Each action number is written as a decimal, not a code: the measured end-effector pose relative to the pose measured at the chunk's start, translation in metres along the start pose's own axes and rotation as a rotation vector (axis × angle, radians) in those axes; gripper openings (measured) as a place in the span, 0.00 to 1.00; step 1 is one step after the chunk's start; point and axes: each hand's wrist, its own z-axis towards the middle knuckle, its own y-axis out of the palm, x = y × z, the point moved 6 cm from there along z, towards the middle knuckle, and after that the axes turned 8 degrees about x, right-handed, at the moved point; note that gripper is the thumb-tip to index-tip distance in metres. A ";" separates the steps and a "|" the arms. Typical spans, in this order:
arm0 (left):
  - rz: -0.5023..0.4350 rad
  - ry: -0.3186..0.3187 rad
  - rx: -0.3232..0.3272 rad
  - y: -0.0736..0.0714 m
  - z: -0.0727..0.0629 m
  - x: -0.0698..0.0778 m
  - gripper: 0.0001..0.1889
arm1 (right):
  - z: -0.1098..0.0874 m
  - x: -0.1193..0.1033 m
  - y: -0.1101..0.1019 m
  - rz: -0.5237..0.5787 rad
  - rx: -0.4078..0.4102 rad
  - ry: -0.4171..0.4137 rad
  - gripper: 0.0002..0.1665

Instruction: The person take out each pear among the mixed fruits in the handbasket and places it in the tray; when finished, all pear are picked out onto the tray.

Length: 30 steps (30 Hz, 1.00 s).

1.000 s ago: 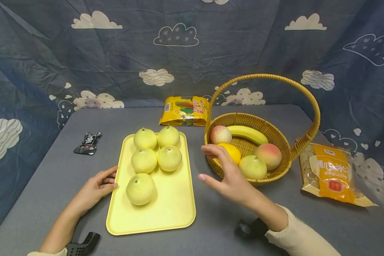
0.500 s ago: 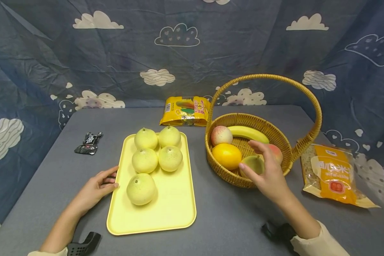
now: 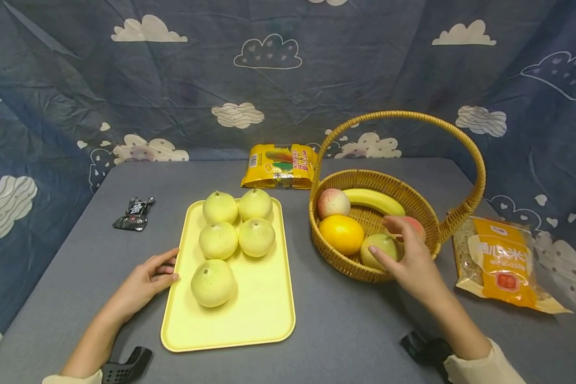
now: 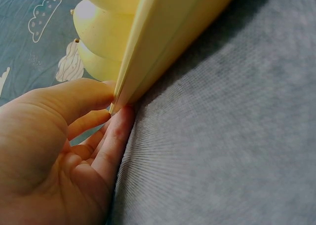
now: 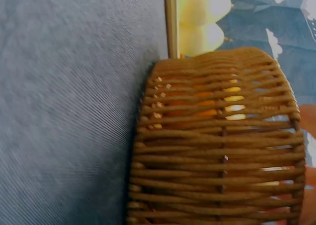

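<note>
On the left, my left hand (image 3: pixel 139 288) pinches the left rim of a pale yellow tray (image 3: pixel 256 320); in the left wrist view the thumb lies over the rim (image 4: pixel 129 82) with a finger beneath. Several round yellow-green pears (image 3: pixel 212 284) stand on that tray. To the right, my right hand (image 3: pixel 416 269) reaches over the near rim of a wicker basket (image 3: pixel 328 261). Its thumb and fingers are spread about a green pear (image 3: pixel 376 246) inside; whether they touch it is unclear. In the right wrist view the basket wall (image 5: pixel 217 161) hides most of this hand.
Also in the basket are a banana (image 3: pixel 374 199), a yellow-orange oval fruit (image 3: pixel 342 234), a pinkish-white peach (image 3: pixel 333 204) and a partly covered peach (image 3: pixel 416 228). A yellow packet (image 3: pixel 280 166), a black wrapper (image 3: pixel 134 214) and an orange grain bag (image 3: pixel 501 264) lie around. The basket handle (image 3: pixel 403 114) arches high.
My right hand has moved right, from beside the basket's left rim to the green pear, then slightly further right and down. The left hand stays at the tray rim.
</note>
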 end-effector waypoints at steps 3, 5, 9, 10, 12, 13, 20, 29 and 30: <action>-0.004 0.003 0.000 0.000 0.000 0.000 0.29 | 0.001 0.005 0.000 -0.039 -0.078 0.047 0.34; -0.005 0.003 -0.001 0.000 0.000 -0.001 0.29 | 0.001 0.007 -0.001 -0.064 -0.132 0.073 0.35; -0.009 0.003 -0.002 0.000 0.000 -0.001 0.29 | 0.004 0.010 -0.001 -0.085 -0.234 0.108 0.37; -0.009 0.003 -0.002 0.000 0.000 -0.001 0.29 | 0.005 0.010 -0.001 -0.085 -0.257 0.116 0.38; -0.014 0.002 -0.003 0.000 0.000 -0.001 0.29 | 0.007 0.011 0.000 -0.081 -0.296 0.124 0.38; -0.014 0.002 -0.003 0.000 0.000 -0.001 0.29 | 0.008 0.011 0.000 -0.072 -0.313 0.127 0.38; -0.020 -0.001 -0.004 0.000 0.000 -0.001 0.30 | 0.014 0.013 0.001 -0.017 -0.409 0.094 0.35; -0.016 -0.007 -0.007 0.000 0.000 0.000 0.30 | 0.017 0.015 0.006 -0.044 -0.455 0.032 0.30; -0.016 -0.006 -0.007 0.000 0.000 0.000 0.30 | 0.017 0.015 0.005 -0.043 -0.449 0.031 0.30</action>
